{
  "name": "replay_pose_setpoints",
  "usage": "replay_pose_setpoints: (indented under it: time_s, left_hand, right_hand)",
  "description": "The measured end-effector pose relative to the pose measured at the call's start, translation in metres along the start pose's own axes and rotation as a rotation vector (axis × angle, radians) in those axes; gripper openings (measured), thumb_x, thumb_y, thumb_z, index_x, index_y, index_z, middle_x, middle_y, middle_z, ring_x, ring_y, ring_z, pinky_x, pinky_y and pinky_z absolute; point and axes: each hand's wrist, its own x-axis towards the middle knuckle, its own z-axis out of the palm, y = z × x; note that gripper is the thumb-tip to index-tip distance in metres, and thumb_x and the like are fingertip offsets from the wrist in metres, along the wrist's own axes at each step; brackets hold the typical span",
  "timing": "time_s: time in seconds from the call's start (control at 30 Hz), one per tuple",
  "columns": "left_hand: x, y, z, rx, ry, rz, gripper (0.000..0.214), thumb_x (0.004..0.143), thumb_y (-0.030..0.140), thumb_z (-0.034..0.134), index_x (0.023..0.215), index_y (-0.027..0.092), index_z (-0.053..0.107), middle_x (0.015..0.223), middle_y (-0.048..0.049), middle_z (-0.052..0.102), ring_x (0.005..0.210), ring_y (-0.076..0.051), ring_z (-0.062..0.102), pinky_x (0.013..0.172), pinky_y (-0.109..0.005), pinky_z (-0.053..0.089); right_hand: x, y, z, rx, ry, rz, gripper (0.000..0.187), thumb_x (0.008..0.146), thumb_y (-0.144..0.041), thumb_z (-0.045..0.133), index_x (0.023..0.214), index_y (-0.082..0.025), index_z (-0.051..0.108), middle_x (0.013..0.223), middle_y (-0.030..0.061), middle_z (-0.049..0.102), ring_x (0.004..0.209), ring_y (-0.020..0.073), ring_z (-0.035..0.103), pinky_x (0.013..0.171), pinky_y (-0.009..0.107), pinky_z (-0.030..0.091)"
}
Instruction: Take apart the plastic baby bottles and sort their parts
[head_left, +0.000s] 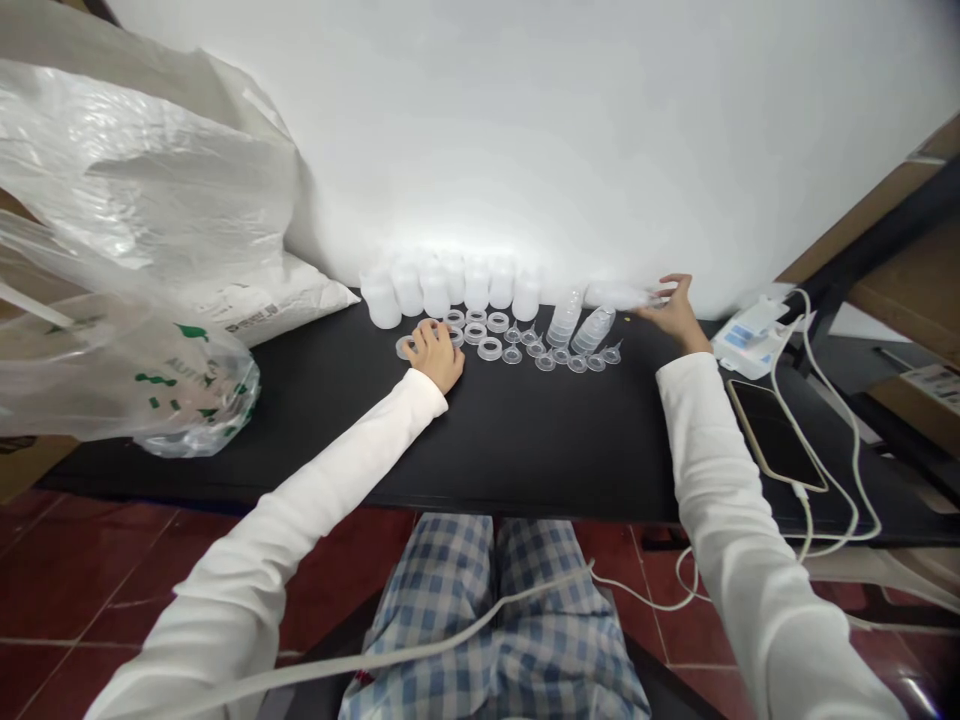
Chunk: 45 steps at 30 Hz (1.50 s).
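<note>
My left hand lies on the black table with its fingers curled over clear plastic rings. My right hand reaches to the far edge and grips a stack of clear cups lying on its side by the wall. A row of several white bottles stands along the back. Two more stacks of clear cups lie between the hands, with several small clear funnel-shaped pieces in front of them.
Large plastic bags fill the left end of the table. A phone on a white cable and a small white device lie at the right. Cardboard boxes stand further right.
</note>
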Motion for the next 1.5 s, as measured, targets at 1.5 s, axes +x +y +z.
replay_pose_setpoints:
  time_s: [1.5]
  left_hand:
    - [-0.006,0.009,-0.014,-0.091,-0.079,0.103,0.043,0.086,0.022,0.051,0.124,0.002,0.053,0.129,-0.0275,0.055,0.124,-0.041,0.053,0.104,-0.049,0.041]
  right_hand:
    - [-0.101,-0.085,0.001,-0.198,-0.277,-0.276,0.034,0.094,-0.054,0.054,0.103,-0.026,0.071,0.088,0.0066,0.058,0.086,0.0241,0.057,0.086,0.043,0.051]
